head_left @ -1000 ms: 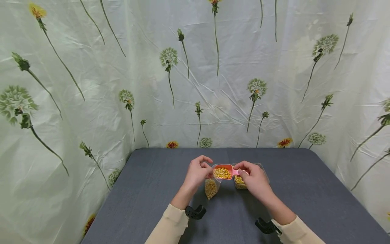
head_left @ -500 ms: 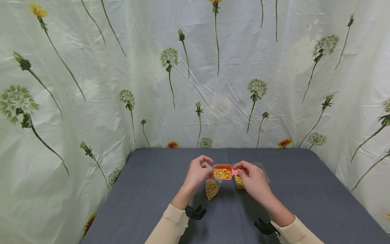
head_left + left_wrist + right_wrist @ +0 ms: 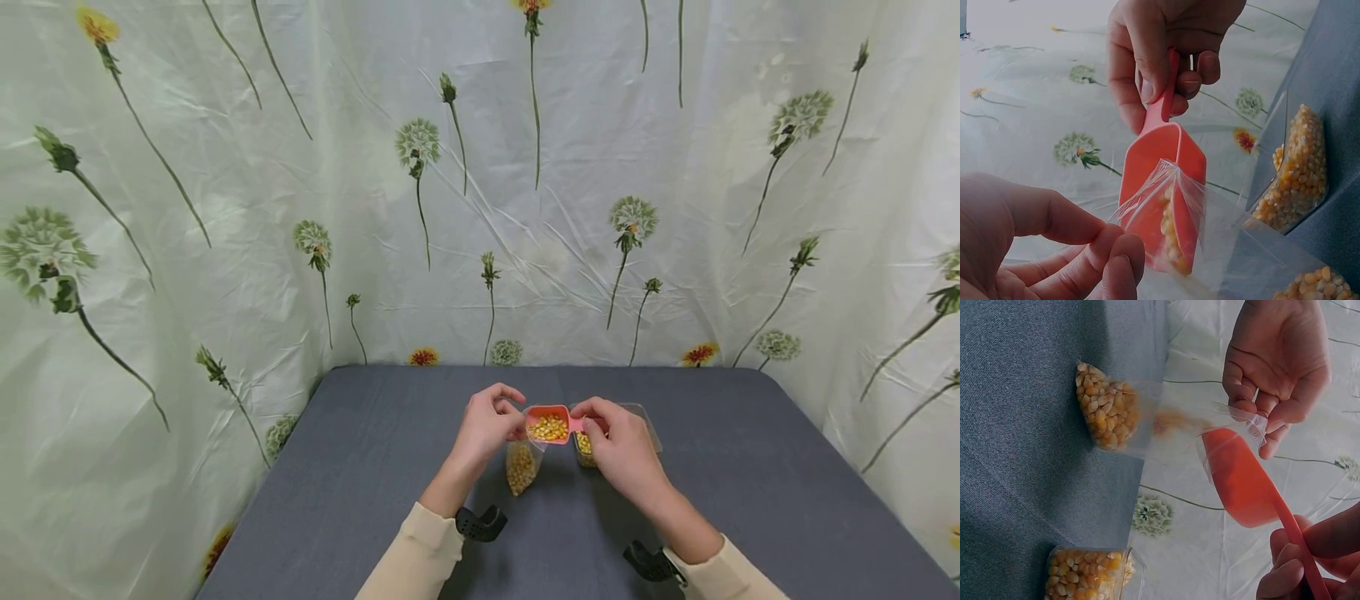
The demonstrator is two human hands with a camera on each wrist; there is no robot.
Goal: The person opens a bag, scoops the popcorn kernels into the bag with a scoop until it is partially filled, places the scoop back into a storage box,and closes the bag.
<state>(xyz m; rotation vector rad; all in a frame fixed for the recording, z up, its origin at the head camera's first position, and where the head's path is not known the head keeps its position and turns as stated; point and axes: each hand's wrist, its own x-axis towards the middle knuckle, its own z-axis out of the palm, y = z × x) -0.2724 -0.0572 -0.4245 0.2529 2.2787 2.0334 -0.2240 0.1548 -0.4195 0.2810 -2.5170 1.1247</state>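
My left hand [image 3: 483, 425] pinches the rim of a clear plastic bag [image 3: 522, 468] between thumb and fingers. Corn kernels fill the bag's lower part. In my right hand [image 3: 628, 443] is the handle of a pinkish-orange scoop [image 3: 1241, 487], tilted with its front edge inside the bag's mouth. Loose corn kernels [image 3: 1169, 228] lie in the scoop toward its lip. A blurred streak of kernels [image 3: 1175, 420] runs from the scoop down into the bag in the right wrist view.
A clear plastic container [image 3: 1085, 572] of corn kernels stands on the dark grey table [image 3: 390, 467], partly behind my right hand. Behind the table hangs a pale curtain [image 3: 555, 208] printed with dandelions.
The scoop has tipped slightly toward the bag, and its kernels have slid lower, baring more of its inside. My right hand has shifted a little left; the left hand stays nearly still.
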